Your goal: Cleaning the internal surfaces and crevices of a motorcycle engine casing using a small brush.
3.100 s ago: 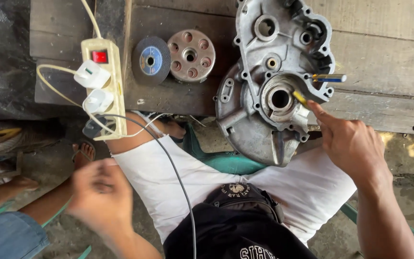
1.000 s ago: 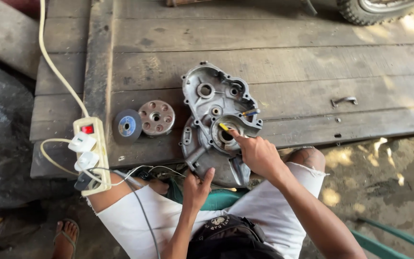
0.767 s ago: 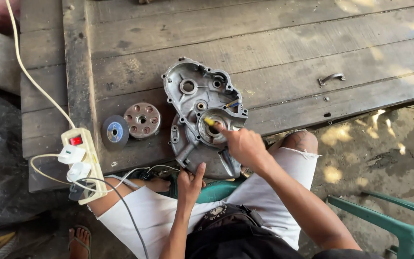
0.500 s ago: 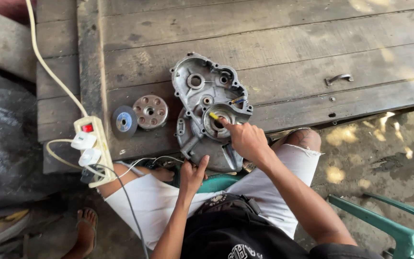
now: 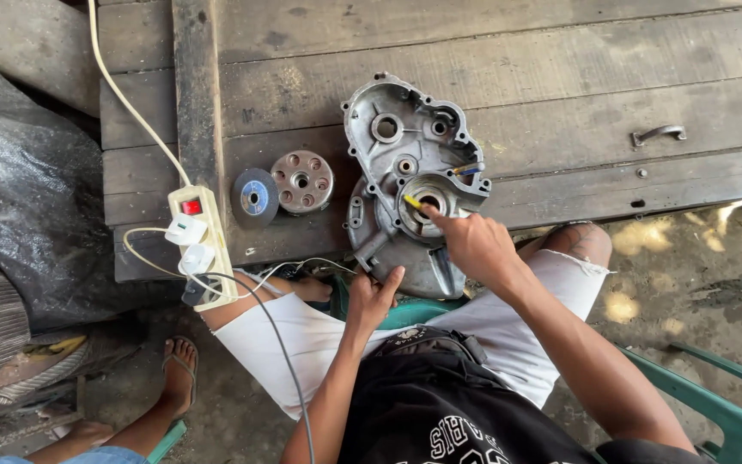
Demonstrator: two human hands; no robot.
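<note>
Right hand point(image 5: 474, 245) pinching yellow tool point(image 5: 411, 202) in engine cover point(image 5: 405, 172) bore; left hand point(image 5: 374, 296) seemingly open, steadying overhanging edge

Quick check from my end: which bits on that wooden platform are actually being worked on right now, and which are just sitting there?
In hand:
- engine crankcase cover, lower edge steadied by the left hand
- yellow-tipped tool, held by the right hand at the cover's round bore

Lying about:
- grinding disc
- round metal hub with holes
- white power strip
- metal handle
</note>
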